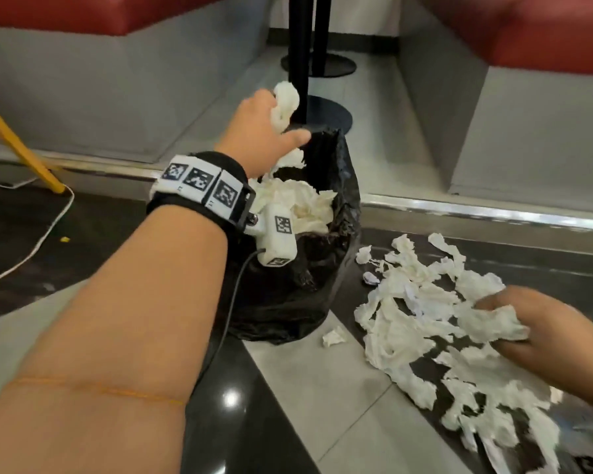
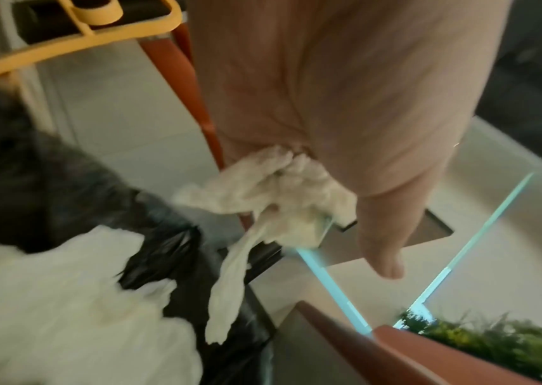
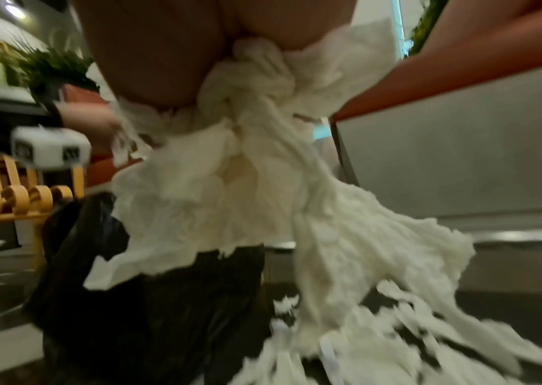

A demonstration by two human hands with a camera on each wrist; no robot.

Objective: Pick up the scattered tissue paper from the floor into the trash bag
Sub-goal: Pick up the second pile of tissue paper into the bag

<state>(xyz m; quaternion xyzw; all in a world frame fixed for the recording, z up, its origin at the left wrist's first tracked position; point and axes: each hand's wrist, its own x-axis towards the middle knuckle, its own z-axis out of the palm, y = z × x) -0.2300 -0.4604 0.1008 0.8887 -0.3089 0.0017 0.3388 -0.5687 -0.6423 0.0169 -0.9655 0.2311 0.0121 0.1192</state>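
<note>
Gripping tissue wads [image 1: 285,106], both hands' fingers [image 1: 493,304] curl closed.

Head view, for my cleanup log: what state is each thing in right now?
Left hand: above the bag, holding a tissue wad.
Right hand: low over the pile, gripping tissue.
Trash bag: open, upright on the floor, partly filled with tissue.
Tissue pile: scattered on the floor right of the bag.
Small scrap: lying apart, by the bag's base.
</note>
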